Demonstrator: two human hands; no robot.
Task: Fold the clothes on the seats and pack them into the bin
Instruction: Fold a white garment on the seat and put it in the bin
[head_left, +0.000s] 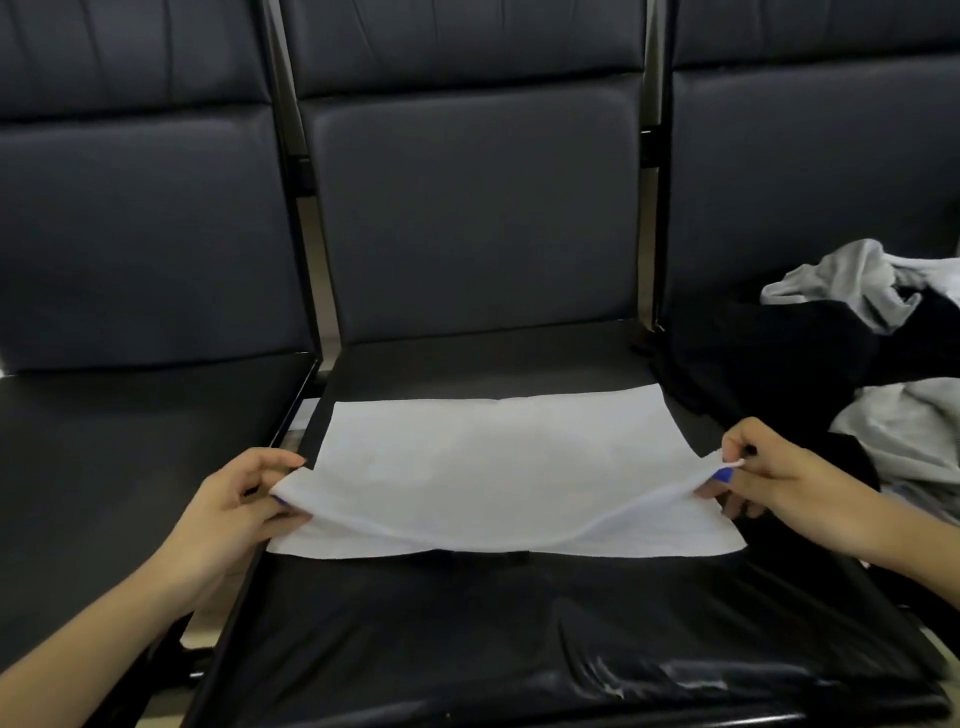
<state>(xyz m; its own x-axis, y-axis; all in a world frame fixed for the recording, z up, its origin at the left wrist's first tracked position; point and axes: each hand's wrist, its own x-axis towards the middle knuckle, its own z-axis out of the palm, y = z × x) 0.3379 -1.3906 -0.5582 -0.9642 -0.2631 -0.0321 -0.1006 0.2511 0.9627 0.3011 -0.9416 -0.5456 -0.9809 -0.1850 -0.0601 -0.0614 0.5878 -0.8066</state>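
A: Cloth first: the white cloth (493, 457) lies spread on the middle seat (467, 623), its far edge flat toward the backrest (467, 218) and its near edge lifted off the cushion.

B: And we hold that near edge at both corners?

A: We do. Our left hand (234, 509) pinches the corner on the cloth's left side, thumb on top and fingers (283, 501) curled under the fabric. Our right hand (779, 478) pinches the corner on the cloth's right side the same way; a blue-painted nail shows at the fabric there. Both grips are closed on the cloth, and the raised edge sags in a shallow curve between them.

B: What shows beneath the cloth?

A: A second white layer lies flat under the lifted one, with its near edge straight across the seat. Nearer to us than the cloth, the cushion is glossy black.

B: And further out from the cloth?

A: To the cloth's right, on the neighbouring seat, sits a loose pile of clothes (857, 353), grey and black pieces tangled together; the black fabric reaches close to the cloth's right edge. To the cloth's left, the left seat (130, 441) shows only its dark cushion. We cannot see a bin.
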